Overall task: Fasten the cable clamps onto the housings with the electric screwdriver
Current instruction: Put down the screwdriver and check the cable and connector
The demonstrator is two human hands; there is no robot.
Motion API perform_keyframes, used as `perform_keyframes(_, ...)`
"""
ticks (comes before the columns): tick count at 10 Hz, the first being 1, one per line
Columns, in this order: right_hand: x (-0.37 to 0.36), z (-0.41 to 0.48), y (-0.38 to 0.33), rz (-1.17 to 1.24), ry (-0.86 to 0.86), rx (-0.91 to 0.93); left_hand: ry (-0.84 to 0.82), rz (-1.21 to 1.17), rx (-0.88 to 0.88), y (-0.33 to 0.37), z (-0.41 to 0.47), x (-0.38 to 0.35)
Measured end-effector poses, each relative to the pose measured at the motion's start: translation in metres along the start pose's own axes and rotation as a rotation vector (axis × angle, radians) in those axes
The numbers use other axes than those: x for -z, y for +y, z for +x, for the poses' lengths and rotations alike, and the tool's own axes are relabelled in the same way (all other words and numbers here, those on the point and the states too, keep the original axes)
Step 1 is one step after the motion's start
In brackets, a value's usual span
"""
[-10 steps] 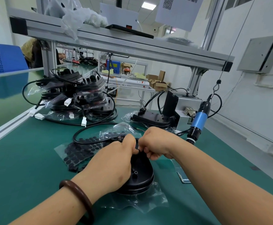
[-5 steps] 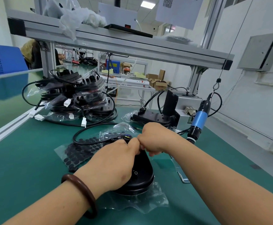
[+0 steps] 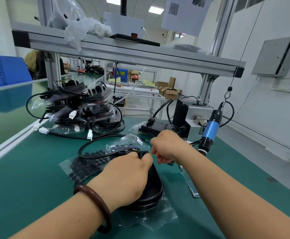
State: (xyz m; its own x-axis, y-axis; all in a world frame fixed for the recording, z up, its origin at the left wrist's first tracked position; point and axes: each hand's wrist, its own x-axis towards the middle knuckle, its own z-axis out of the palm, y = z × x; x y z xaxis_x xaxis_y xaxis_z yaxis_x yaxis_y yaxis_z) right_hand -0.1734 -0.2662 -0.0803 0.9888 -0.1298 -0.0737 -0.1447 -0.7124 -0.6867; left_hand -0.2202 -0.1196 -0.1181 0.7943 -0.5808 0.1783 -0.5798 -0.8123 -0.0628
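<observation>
A black domed housing (image 3: pixel 153 185) lies on a clear plastic bag near the middle of the green bench. My left hand (image 3: pixel 125 176) grips its top, with thumb and fingers at the far end where the black cable (image 3: pixel 89 145) enters. The clamp there is hidden by my fingers. My right hand (image 3: pixel 168 145) hovers just right of that spot, apart from the left hand, its fingers curled with nothing seen in them. The electric screwdriver (image 3: pixel 210 130), with a blue body, hangs from a hook at the right, beyond my right forearm.
A bag of small black round pads (image 3: pixel 83 166) lies left of the housing. A pile of bagged housings with cables (image 3: pixel 82 109) fills the far left. Another housing (image 3: pixel 158 126) and a metal box (image 3: pixel 197 112) stand behind my right hand. A shelf beam (image 3: pixel 123 52) runs overhead.
My right hand has let go at the cable entry and drawn back a little up and to the right. My left hand stays on the housing.
</observation>
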Motion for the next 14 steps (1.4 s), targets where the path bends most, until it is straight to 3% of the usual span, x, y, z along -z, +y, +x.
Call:
perform_keyframes(1, 0.006, -0.001, -0.001, -0.021, -0.027, 0.005, 0.0, -0.015, 0.003, -0.001, -0.003, -0.005)
perform_keyframes(4, 0.019, 0.029, 0.007, 0.069, 0.106, -0.072, -0.01, -0.075, 0.012, 0.002, -0.003, -0.004)
perform_keyframes(5, 0.021, 0.055, 0.003, -0.156, 0.142, 0.044, 0.025, -0.17, 0.011, -0.002, -0.006, -0.007)
perform_keyframes(6, 0.007, 0.078, -0.003, -0.442, 0.127, 0.117, 0.061, -0.519, 0.057, -0.017, -0.008, -0.007)
perform_keyframes(7, -0.014, 0.1, -0.003, -0.574, 0.07, 0.146, 0.269, -0.784, 0.123, -0.053, -0.008, -0.001)
perform_keyframes(8, -0.035, 0.116, 0.003, -0.698, 0.043, 0.155, 0.368, -0.911, 0.219, -0.094, -0.012, 0.012)
perform_keyframes(10, -0.046, 0.131, -0.002, -0.744, 0.085, 0.14, 0.406, -1.054, 0.37, -0.142, -0.009, 0.017)
perform_keyframes(11, -0.039, 0.131, -0.015, -0.627, 0.146, 0.154, 0.413, -1.07, 0.432, -0.149, -0.001, 0.018)
perform_keyframes(12, -0.026, 0.128, -0.027, -0.357, 0.24, 0.186, 0.436, -1.061, 0.467, -0.153, 0.006, 0.025)
perform_keyframes(14, -0.003, 0.097, -0.038, 0.462, 0.373, 0.327, 0.448, -0.919, 0.462, -0.156, 0.02, 0.05)
